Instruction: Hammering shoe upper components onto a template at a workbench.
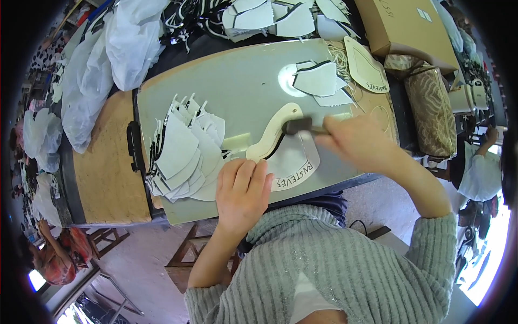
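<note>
A cream curved shoe-part template (280, 135) with a small hole at its far tip lies on the grey-green work board. Along its inner edge runs a black strip (277, 146), and beside it is a white curved piece with dark lettering (306, 171). My left hand (243, 189) lies flat, its fingertips on the near end of the template and work. A hammer (297, 126) is gripped in my right hand (359, 141). Its dark head, slightly blurred, is over or on the template's right edge; contact cannot be told.
A stack of white cut pieces with black edging (181, 151) lies to the left, and a smaller pile (315, 81) at the back right. Beyond are a cream template (367, 65), string, a patterned pouch (431, 110), a cardboard box (407, 32) and plastic bags (132, 43).
</note>
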Demonstrator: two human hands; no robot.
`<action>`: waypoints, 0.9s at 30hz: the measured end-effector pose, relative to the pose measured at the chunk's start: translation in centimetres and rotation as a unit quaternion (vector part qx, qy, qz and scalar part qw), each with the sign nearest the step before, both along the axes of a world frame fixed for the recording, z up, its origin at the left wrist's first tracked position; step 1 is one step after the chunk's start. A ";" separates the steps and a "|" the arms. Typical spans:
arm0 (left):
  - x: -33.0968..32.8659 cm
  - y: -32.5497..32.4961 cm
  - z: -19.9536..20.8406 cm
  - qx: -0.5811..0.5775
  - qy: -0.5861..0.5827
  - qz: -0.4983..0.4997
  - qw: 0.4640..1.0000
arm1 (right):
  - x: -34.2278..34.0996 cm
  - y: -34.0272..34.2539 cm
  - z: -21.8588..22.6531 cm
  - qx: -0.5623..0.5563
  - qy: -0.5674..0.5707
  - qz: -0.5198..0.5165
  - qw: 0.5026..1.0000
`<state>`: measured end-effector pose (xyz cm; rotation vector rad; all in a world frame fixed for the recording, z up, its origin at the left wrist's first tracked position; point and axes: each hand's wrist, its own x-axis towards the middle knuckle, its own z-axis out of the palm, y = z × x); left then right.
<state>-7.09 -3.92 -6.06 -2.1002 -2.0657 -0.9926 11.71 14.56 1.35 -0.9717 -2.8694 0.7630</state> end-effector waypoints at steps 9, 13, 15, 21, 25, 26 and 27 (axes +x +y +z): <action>-0.1 0.4 0.0 0.004 -0.001 -0.005 1.000 | 0.0 1.1 -0.8 0.017 -0.118 0.060 0.991; 0.1 0.3 -0.4 0.007 0.007 0.007 1.000 | -0.2 1.1 -0.5 0.010 -0.041 0.010 0.999; 0.3 0.5 -0.2 0.008 0.000 0.003 1.000 | 0.4 0.7 -1.3 0.045 -0.108 0.069 0.991; -0.1 1.0 0.8 0.010 -0.034 0.006 0.999 | -0.1 1.3 -2.6 0.007 0.003 -0.019 1.000; 0.2 3.5 2.9 -0.033 -0.153 0.016 0.988 | 0.9 0.4 -1.7 -0.128 0.081 -0.090 0.984; -0.1 4.4 2.9 -0.035 -0.152 0.021 0.987 | 0.7 0.2 -1.5 -0.292 0.085 -0.144 0.942; -0.4 5.4 2.9 -0.076 -0.169 0.011 0.983 | 0.5 0.1 -1.4 -0.448 0.084 -0.195 0.869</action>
